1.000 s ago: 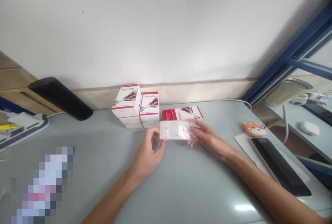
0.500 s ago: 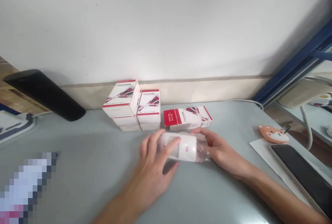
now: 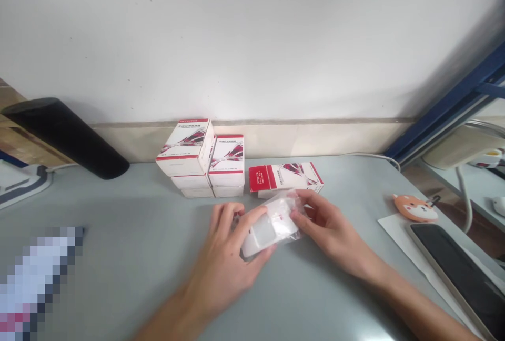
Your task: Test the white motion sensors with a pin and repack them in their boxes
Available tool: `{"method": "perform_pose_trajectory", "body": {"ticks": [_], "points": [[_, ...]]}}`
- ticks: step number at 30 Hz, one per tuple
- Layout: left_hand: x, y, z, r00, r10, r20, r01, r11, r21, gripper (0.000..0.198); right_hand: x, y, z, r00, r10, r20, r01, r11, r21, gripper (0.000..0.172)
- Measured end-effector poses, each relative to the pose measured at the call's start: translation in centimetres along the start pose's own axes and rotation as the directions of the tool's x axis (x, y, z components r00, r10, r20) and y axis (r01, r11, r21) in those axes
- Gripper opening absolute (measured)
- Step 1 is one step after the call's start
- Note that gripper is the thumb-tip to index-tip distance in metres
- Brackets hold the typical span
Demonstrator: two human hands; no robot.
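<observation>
A white plastic device [image 3: 265, 231] in a clear plastic bag [image 3: 290, 220] is tilted between my two hands above the grey table. My left hand [image 3: 232, 249] grips its left end, with fingers on the far edge and the thumb on the near edge. My right hand [image 3: 325, 222] pinches the bag at the right end of the device. Just behind lies a red and white box [image 3: 294, 177] on its side. Left of that box stand several stacked boxes [image 3: 187, 141] of the same print.
A black cylinder-like object [image 3: 67, 138] leans at the back left. At the right are a phone [image 3: 453, 272] on white paper [image 3: 394, 222] and an orange animal-faced item [image 3: 416, 208]. A blurred-out object [image 3: 39, 278] lies at the left.
The bagged device has turned, its right end now farther up and its left end nearer to me. My right hand has shifted slightly left, with its thumb now over the bag.
</observation>
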State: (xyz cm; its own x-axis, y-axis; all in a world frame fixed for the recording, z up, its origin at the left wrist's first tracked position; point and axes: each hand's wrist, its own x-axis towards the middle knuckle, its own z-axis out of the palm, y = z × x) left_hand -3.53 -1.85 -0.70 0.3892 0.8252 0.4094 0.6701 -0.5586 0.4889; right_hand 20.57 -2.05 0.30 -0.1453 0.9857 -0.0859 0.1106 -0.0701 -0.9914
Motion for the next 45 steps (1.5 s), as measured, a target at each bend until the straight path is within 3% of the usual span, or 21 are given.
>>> {"method": "perform_pose_trajectory", "body": {"ticks": [4,9,12,17,20,23,26,29,34,38,41,45], "points": [[-0.1,0.4,0.0,0.991,-0.11,0.073,0.12,0.983,-0.141,0.048,0.1,-0.6,-0.5,0.995,0.044,0.094,-0.063,0.975,0.213,0.047],[0.1,0.5,-0.2,0.974,-0.142,0.178,0.186,0.948,-0.26,0.052,-0.3,-1.1,-0.4,0.994,0.065,0.09,-0.093,0.931,0.353,0.032],[0.4,0.6,-0.7,0.949,-0.163,0.269,0.246,0.918,-0.312,0.052,-0.2,-0.7,-0.2,0.997,0.045,0.07,-0.067,0.934,0.35,0.026],[0.8,1.3,-1.7,0.906,-0.266,0.329,0.396,0.806,-0.44,0.047,-0.4,0.0,0.3,0.998,-0.052,0.025,0.045,0.97,0.238,0.035],[1.2,1.7,-2.1,0.845,-0.363,0.393,0.532,0.65,-0.542,0.054,-0.9,0.3,0.6,0.99,-0.137,-0.041,0.14,0.988,0.067,0.033],[1.7,1.4,-2.3,0.73,-0.388,0.562,0.683,0.411,-0.604,0.063,-1.1,0.6,0.9,0.978,-0.2,-0.06,0.197,0.979,-0.058,0.031],[2.0,1.0,-2.4,0.618,-0.225,0.753,0.786,0.15,-0.6,0.069,-1.0,0.8,1.0,0.982,-0.18,-0.05,0.176,0.981,-0.078,0.033],[1.9,0.7,-2.5,0.57,-0.008,0.822,0.819,-0.066,-0.569,0.068,-0.8,0.6,1.0,0.993,-0.109,-0.048,0.106,0.993,-0.058,0.037],[1.6,0.4,-2.4,0.607,0.207,0.767,0.79,-0.266,-0.552,0.064,-1.0,-0.1,0.9,0.998,0.06,-0.002,-0.059,0.992,0.11,0.042],[1.4,0.1,-2.4,0.665,0.267,0.697,0.739,-0.374,-0.561,0.077,-1.0,-0.8,0.9,0.971,0.219,0.099,-0.24,0.907,0.347,0.041],[1.1,0.3,-2.3,0.701,0.246,0.669,0.71,-0.317,-0.628,0.086,-0.8,-1.0,0.9,0.952,0.263,0.156,-0.305,0.848,0.433,0.042],[0.6,0.9,-2.0,0.71,0.144,0.69,0.705,-0.147,-0.694,0.065,-0.8,-0.7,1.2,0.948,0.299,0.106,-0.315,0.844,0.434,0.041]]}}
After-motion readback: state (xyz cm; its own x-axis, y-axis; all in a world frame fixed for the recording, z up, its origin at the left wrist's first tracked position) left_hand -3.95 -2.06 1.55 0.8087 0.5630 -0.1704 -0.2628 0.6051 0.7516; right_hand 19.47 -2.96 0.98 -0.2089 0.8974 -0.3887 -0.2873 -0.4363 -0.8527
